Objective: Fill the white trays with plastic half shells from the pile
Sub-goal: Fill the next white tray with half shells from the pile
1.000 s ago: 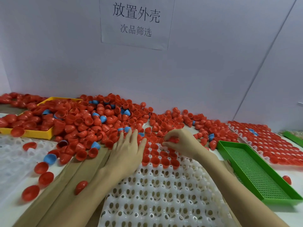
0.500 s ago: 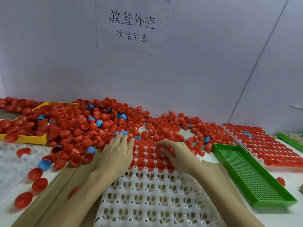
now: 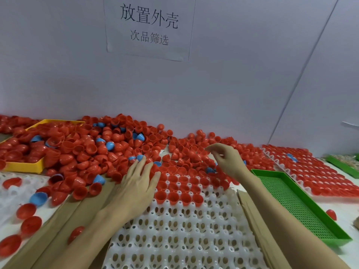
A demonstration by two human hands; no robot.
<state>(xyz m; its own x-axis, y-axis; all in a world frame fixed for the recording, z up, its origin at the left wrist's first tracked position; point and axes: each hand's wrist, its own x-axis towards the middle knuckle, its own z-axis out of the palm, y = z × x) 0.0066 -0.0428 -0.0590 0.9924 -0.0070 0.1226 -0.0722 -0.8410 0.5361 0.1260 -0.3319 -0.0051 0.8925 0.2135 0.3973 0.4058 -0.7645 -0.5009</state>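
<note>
A white tray [image 3: 184, 235] with rows of sockets lies in front of me; its far rows hold red half shells [image 3: 178, 197]. Behind it spreads a big pile of red and a few blue shells [image 3: 93, 150]. My left hand [image 3: 136, 187] lies flat with straight fingers on the shells at the tray's far left corner. My right hand [image 3: 227, 160] hovers above the pile past the tray's far right, fingers loosely bent and apart, nothing visible between them.
A green mesh tray [image 3: 297, 202] sits right of the white tray, with a filled white tray [image 3: 318, 175] beyond it. A yellow bin [image 3: 29, 166] full of shells stands at left. Brown cardboard [image 3: 64, 222] lies under the tray. Loose shells [image 3: 29, 224] lie at left.
My right hand has lifted off the tray's shells and moved right and back over the pile. My left hand stays flat at the tray's far left corner.
</note>
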